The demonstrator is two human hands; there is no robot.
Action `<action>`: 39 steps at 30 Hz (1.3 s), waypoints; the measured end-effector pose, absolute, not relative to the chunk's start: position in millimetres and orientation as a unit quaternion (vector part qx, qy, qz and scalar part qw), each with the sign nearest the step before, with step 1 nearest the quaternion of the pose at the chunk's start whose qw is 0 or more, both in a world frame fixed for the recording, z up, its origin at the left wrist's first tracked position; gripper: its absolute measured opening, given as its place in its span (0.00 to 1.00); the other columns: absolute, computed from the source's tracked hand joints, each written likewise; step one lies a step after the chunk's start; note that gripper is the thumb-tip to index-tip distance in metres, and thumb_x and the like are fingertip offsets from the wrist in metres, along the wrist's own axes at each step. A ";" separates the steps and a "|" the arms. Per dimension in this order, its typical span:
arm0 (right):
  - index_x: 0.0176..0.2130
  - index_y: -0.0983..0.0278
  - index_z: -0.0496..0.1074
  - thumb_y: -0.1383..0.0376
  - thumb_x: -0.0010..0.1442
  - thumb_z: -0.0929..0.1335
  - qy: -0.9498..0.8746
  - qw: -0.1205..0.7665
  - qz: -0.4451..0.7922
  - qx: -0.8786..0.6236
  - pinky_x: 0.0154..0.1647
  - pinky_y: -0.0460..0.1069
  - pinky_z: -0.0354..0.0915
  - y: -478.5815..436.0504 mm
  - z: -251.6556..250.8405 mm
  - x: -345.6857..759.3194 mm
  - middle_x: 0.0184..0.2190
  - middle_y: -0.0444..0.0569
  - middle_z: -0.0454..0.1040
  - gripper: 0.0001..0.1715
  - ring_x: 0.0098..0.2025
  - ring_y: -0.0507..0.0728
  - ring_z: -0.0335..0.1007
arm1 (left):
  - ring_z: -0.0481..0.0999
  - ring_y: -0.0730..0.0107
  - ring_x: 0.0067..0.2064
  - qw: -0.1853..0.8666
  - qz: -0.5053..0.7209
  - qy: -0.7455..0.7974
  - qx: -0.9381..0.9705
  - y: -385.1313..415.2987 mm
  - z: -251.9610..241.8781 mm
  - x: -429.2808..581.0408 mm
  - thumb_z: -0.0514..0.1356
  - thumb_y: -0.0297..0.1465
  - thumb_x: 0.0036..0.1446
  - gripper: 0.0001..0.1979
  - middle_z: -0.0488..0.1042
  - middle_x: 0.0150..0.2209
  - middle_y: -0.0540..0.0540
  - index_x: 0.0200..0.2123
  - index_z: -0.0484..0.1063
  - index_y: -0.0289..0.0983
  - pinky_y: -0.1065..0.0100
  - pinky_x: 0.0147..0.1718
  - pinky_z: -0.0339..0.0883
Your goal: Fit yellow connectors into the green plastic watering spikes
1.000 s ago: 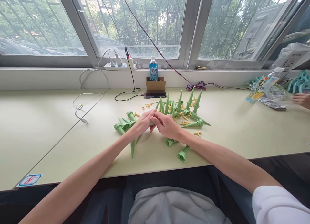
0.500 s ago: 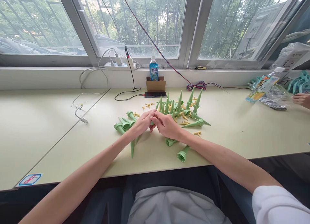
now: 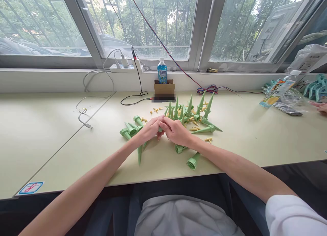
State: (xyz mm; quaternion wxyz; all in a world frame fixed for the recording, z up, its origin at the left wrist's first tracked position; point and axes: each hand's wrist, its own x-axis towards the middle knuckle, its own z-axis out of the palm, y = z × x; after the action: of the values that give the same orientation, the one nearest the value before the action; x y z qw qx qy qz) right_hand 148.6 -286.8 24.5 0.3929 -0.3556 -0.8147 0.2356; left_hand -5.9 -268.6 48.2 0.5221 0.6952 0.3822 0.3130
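Over the table my left hand point(image 3: 152, 126) and my right hand point(image 3: 176, 131) meet, fingers closed around a green plastic watering spike point(image 3: 160, 129). Only a small bit of that spike shows between them; the fingers cover the rest. Left of my hands lie several loose spikes point(image 3: 125, 134) with threaded collars. Beyond the right hand, more spikes stand point up point(image 3: 189, 106) among small yellow valve pieces point(image 3: 195, 129). Another spike point(image 3: 192, 162) lies near the front edge, its threaded opening towards me, partly under my right forearm.
A blue drink bottle point(image 3: 162, 72) stands in a cardboard box point(image 3: 165, 89) by the window. A power strip point(image 3: 125, 68) with cables is on the ledge. At right are another bottle point(image 3: 274, 94), plastic bags and another person's hand point(image 3: 321, 106).
My hands hold almost the same place and grip. At the far right, the other person's hand has shifted slightly downward. The view has tilted a little.
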 end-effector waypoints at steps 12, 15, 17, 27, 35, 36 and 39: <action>0.33 0.61 0.61 0.57 0.71 0.56 -0.816 0.392 0.226 -0.359 0.27 0.45 0.57 -286.5 25.5 148.6 0.25 0.43 0.72 0.17 0.22 0.50 0.62 | 0.65 0.75 0.24 0.516 0.309 0.376 0.705 -266.8 46.8 -7.1 0.48 0.45 0.64 0.21 0.64 0.25 0.49 0.24 0.61 0.36 0.74 0.19 0.66; 0.33 0.61 0.60 0.57 0.71 0.56 -0.814 0.394 0.232 -0.359 0.26 0.45 0.57 -287.0 26.0 148.5 0.24 0.43 0.72 0.17 0.21 0.50 0.61 | 0.65 0.75 0.24 0.519 0.317 0.370 0.703 -267.2 47.4 -6.3 0.49 0.45 0.63 0.22 0.64 0.24 0.49 0.25 0.62 0.36 0.75 0.19 0.65; 0.34 0.61 0.60 0.57 0.71 0.56 -0.813 0.395 0.240 -0.354 0.26 0.45 0.58 -287.5 26.4 148.3 0.25 0.43 0.74 0.17 0.21 0.50 0.61 | 0.65 0.75 0.24 0.520 0.324 0.366 0.701 -268.1 48.2 -5.7 0.49 0.46 0.63 0.22 0.64 0.24 0.49 0.25 0.62 0.36 0.75 0.18 0.65; 0.34 0.61 0.60 0.55 0.72 0.55 -0.813 0.398 0.249 -0.343 0.30 0.45 0.61 -288.3 27.7 147.4 0.27 0.45 0.78 0.17 0.23 0.51 0.65 | 0.64 0.75 0.23 0.527 0.329 0.361 0.695 -269.7 49.0 -5.2 0.50 0.47 0.63 0.22 0.64 0.24 0.49 0.24 0.61 0.37 0.74 0.18 0.65; 0.35 0.61 0.60 0.57 0.72 0.56 -0.814 0.398 0.247 -0.343 0.30 0.46 0.61 -288.3 26.9 147.7 0.28 0.45 0.78 0.16 0.24 0.51 0.67 | 0.64 0.75 0.24 0.527 0.325 0.362 0.696 -269.1 48.2 -5.4 0.49 0.47 0.64 0.22 0.64 0.24 0.49 0.25 0.61 0.36 0.74 0.19 0.65; 0.35 0.61 0.61 0.57 0.72 0.56 -0.815 0.397 0.246 -0.343 0.31 0.46 0.61 -288.2 26.8 147.7 0.28 0.45 0.78 0.16 0.25 0.51 0.67 | 0.64 0.75 0.24 0.527 0.325 0.362 0.697 -269.5 48.5 -5.1 0.49 0.47 0.64 0.22 0.64 0.24 0.49 0.25 0.61 0.36 0.74 0.19 0.65; 0.35 0.61 0.61 0.57 0.72 0.56 -0.816 0.396 0.245 -0.344 0.31 0.46 0.62 -287.7 26.6 147.5 0.28 0.45 0.78 0.16 0.25 0.51 0.68 | 0.64 0.75 0.23 0.523 0.326 0.364 0.698 -270.6 49.7 -4.3 0.49 0.47 0.64 0.23 0.64 0.24 0.49 0.24 0.61 0.36 0.74 0.18 0.65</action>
State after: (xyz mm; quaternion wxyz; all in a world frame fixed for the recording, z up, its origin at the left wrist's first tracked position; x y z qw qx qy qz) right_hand 147.5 -287.7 26.6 0.3956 -0.3437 -0.8156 0.2454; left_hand -4.3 -270.6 49.7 0.5235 0.6982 0.3636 0.3261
